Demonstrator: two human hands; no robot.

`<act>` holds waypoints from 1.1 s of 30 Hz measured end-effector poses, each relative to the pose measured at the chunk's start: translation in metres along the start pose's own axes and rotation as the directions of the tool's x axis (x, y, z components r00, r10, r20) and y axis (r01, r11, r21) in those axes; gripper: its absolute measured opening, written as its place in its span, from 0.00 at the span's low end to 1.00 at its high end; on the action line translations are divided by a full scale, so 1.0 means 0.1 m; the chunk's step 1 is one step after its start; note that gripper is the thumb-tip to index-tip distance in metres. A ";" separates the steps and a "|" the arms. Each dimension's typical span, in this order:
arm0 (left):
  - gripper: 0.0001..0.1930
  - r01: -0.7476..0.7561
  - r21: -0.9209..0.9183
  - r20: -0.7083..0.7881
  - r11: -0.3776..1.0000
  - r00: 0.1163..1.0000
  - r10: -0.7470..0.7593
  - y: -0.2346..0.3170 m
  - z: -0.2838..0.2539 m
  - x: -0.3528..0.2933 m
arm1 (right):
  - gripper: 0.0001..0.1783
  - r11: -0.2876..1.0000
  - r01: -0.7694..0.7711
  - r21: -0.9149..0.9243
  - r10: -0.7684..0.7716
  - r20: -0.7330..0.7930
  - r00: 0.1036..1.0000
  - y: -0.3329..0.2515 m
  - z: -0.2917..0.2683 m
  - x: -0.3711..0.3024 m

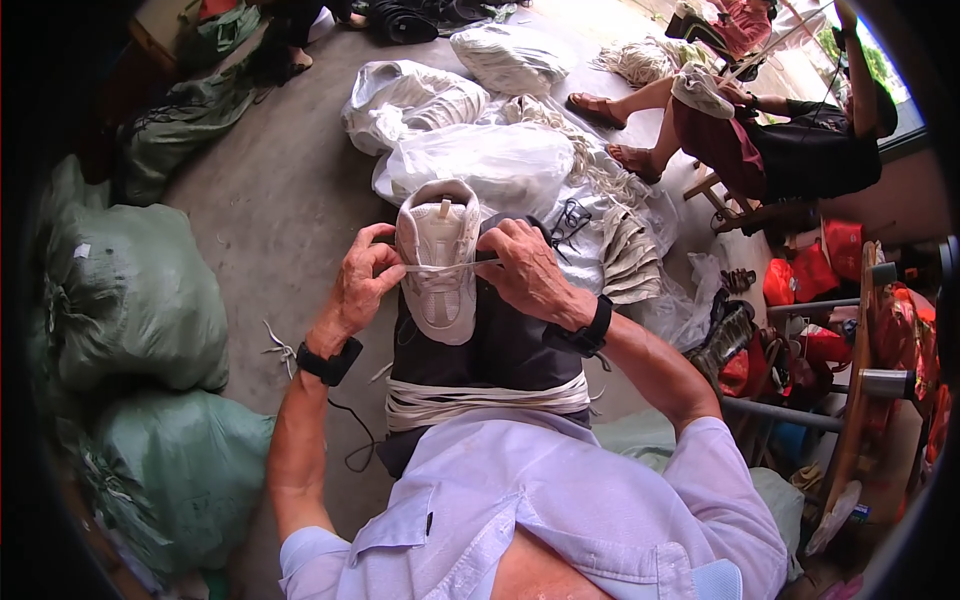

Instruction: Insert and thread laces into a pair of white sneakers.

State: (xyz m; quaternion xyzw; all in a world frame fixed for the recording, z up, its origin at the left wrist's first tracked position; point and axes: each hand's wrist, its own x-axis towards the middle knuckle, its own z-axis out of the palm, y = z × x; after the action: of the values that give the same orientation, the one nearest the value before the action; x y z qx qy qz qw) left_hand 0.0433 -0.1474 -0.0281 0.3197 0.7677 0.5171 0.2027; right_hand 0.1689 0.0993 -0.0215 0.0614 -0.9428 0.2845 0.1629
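A pale beige sneaker (443, 315) rests on my dark-trousered lap, its toe toward me and its collar away. A whitish shoelace (436, 268) runs across its lower eyelets and stretches out to both sides. At the shoe's left, my left hand (360, 275) pinches one side of the lace between thumb and fingers. My right hand (528, 265) is closed on the other side of it, the fingers partly hidden by the back of the hand. Across my thighs near my waist lies a bunch of loose white laces (485, 403).
Full green sacks (140, 295) stand on the floor to my left. Ahead are white plastic bags (480, 160) and stacked pale shoe parts (630, 255). A seated co-worker (810, 150) is at the far right, near a rack (855, 370) with red bags (842, 245).
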 end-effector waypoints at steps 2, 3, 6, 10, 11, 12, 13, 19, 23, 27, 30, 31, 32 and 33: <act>0.08 -0.051 0.067 -0.048 0.997 0.997 0.054 0.00 0.07 -0.01 | 0.10 0.999 -0.013 -0.043 0.016 0.071 0.997 0.03 0.00 -0.02; 0.08 -0.053 0.068 -0.045 0.996 0.997 0.056 0.01 0.08 0.00 | 0.10 0.999 -0.015 -0.043 0.018 0.068 0.998 0.06 0.00 -0.04; 0.09 -0.038 0.073 -0.057 0.997 0.998 0.042 0.02 0.09 -0.01 | 0.08 0.999 0.026 -0.042 -0.019 0.160 0.987 0.09 -0.01 -0.04; 0.10 0.043 0.131 -0.086 0.990 0.996 -0.031 0.15 0.06 -0.01 | 0.08 0.970 -0.121 0.212 0.083 0.179 0.980 0.03 -0.16 -0.02; 0.11 0.239 0.061 -0.011 0.969 0.971 -0.239 0.28 0.06 -0.01 | 0.08 0.940 -0.193 0.283 0.135 0.209 0.968 0.02 -0.24 -0.02; 0.11 0.240 0.062 -0.009 0.969 0.971 -0.240 0.39 0.05 -0.02 | 0.08 0.939 -0.195 0.284 0.138 0.208 0.968 0.00 -0.27 -0.03; 0.10 0.131 0.159 -0.002 0.979 0.991 -0.133 0.50 0.05 -0.02 | 0.08 0.936 -0.183 0.300 0.125 0.204 0.971 -0.01 -0.30 -0.05; 0.08 -0.248 0.405 0.032 0.880 0.966 0.258 0.48 -0.06 0.00 | 0.05 0.970 -0.140 0.200 0.107 0.171 0.980 0.22 -0.39 -0.12; 0.11 -0.129 0.504 0.044 0.854 0.991 0.123 0.38 -0.15 0.10 | 0.06 0.962 -0.265 0.067 0.253 0.153 0.955 0.57 -0.50 -0.15; 0.10 -0.163 0.560 0.097 0.812 0.987 0.132 -0.15 -0.31 0.13 | 0.08 0.941 -0.339 0.000 0.333 0.185 0.924 1.12 -0.62 -0.28; 0.11 -0.103 0.508 -0.146 0.855 0.968 0.204 -0.43 -0.13 0.06 | 0.10 0.901 -0.426 -0.089 0.435 0.181 0.882 1.54 -0.93 -0.57; 0.10 -0.085 0.401 -0.150 0.912 0.976 0.157 -0.52 -0.04 0.05 | 0.10 0.906 -0.401 -0.135 0.417 0.130 0.900 1.79 -1.07 -0.76; 0.12 0.099 0.217 -0.142 0.971 0.987 -0.069 -0.56 0.05 0.04 | 0.11 0.873 -0.450 -0.191 0.476 0.126 0.870 1.98 -1.23 -0.90; 0.18 0.208 0.119 -0.054 0.971 0.978 -0.203 -0.82 -0.02 -0.04 | 0.11 0.854 -0.479 -0.203 0.506 0.115 0.855 2.03 -1.29 -0.91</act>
State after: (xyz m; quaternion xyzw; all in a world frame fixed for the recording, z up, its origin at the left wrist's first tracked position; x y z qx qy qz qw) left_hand 0.0218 -0.1730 -0.1028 0.2395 0.8315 0.4510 0.2188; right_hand 0.2475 0.3417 -0.0558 -0.1733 -0.9574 0.2306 0.0105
